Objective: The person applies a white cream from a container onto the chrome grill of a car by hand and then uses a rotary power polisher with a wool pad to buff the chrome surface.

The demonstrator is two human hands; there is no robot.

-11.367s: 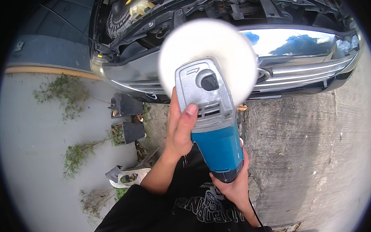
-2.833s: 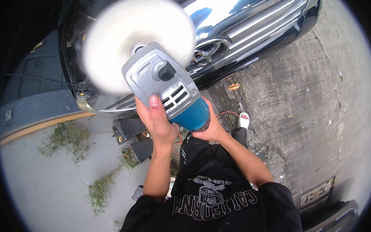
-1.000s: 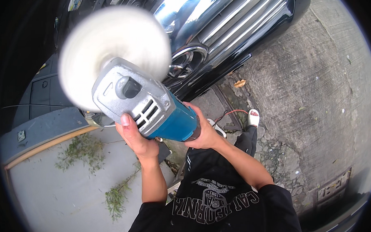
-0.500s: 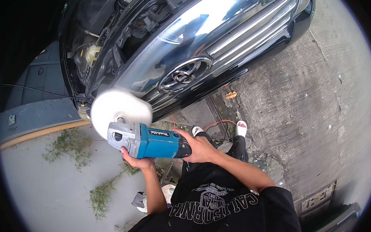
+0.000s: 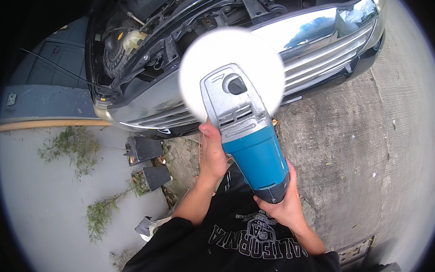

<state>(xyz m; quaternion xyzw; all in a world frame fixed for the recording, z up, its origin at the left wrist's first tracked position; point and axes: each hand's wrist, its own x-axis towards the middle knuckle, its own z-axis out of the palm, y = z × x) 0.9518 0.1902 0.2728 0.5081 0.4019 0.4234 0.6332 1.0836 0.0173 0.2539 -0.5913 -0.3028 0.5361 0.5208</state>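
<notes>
Both my hands hold an electric polisher (image 5: pixel 255 159) with a blue body, a silver gear head and a dark rear end. My left hand (image 5: pixel 213 152) is closed against the side of the tool by the gear head, most of its fingers hidden behind it. At the rear end, my right hand (image 5: pixel 286 205) wraps round the dark grip. A round white pad (image 5: pixel 196 63) spreads beyond the gear head, its rim smeared. It covers the middle of a dark car's front (image 5: pixel 146 107); whether pad and car touch, I cannot tell.
The car's engine bay (image 5: pixel 130 13) lies open behind the chrome grille bars (image 5: pixel 333 58). Dark plant pots (image 5: pixel 145 150) and leafy plants (image 5: pixel 73 147) stand by the grey wall at left, below an orange-brown pipe (image 5: pixel 50 124). Rough concrete (image 5: pixel 337 140) stretches to the right.
The polisher has swung from pointing left to pointing up and away from me, its pad moving right and up across the car's front. Both hands keep their hold.
</notes>
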